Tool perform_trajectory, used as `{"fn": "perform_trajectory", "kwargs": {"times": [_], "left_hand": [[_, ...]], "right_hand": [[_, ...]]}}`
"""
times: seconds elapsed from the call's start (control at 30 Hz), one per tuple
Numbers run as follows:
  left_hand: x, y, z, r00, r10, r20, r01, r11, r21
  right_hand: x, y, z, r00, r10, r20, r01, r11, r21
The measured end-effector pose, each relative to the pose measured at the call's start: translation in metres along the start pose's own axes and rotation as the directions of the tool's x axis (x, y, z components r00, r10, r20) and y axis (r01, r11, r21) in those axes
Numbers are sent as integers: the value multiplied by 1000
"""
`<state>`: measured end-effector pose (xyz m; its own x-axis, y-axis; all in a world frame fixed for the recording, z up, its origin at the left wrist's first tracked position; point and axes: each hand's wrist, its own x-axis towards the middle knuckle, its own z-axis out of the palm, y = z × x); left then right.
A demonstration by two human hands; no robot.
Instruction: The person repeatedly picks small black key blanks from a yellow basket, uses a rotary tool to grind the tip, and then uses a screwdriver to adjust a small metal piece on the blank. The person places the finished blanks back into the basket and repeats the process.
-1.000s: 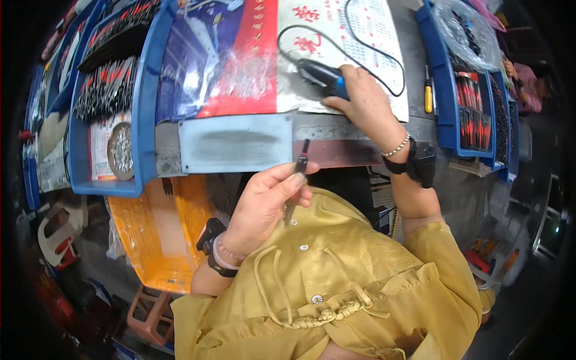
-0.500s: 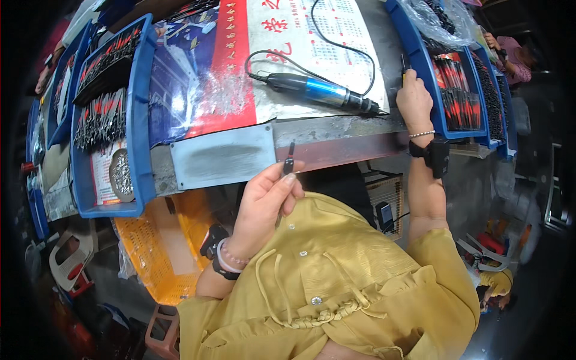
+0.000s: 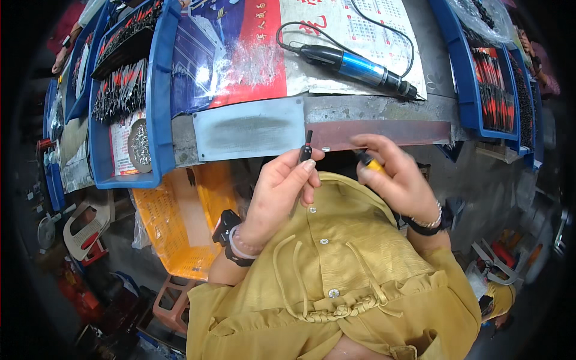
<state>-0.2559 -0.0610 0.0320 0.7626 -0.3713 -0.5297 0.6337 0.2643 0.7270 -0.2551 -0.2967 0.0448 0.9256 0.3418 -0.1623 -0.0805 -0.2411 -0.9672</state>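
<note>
I observed the left hand closed around a small black pen-shaped part, held upright just below the workbench's front edge. The right hand was pinched shut on a short yellow-and-black piece. A blue electric screwdriver lay untouched on the bench, well apart from both.

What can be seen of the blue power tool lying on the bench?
The blue power tool is a slim, pen-shaped driver with a shiny metallic-blue barrel, a black rear grip and a dark nose that narrows to a thin bit at the right. It lies flat and slightly slanted on a printed paper sheet on the bench, tip toward the right blue bin. A black cord loops away from its rear end. Neither hand touches it.
</note>
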Motion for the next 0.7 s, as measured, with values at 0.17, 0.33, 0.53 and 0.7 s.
{"fn": "perform_trajectory", "kwargs": {"times": [0.17, 0.33, 0.53, 0.7], "left_hand": [[-3, -2, -6, 999, 22, -42, -21, 1000, 7], [-4, -2, -5, 997, 70, -40, -68, 997, 48], [-4, 0, -4, 993, 102, -63, -96, 990, 101], [-1, -7, -5, 958, 267, -102, -215, 907, 362]], "right_hand": [[-7, -19, 16, 983, -185, 12, 179, 929, -324], [-4, -17, 19, 955, -293, 39, 287, 891, -351], [-4, -15, 23, 950, -307, 47, 304, 888, -345], [-1, -10, 23, 949, -313, 30, 306, 900, -312]]}}
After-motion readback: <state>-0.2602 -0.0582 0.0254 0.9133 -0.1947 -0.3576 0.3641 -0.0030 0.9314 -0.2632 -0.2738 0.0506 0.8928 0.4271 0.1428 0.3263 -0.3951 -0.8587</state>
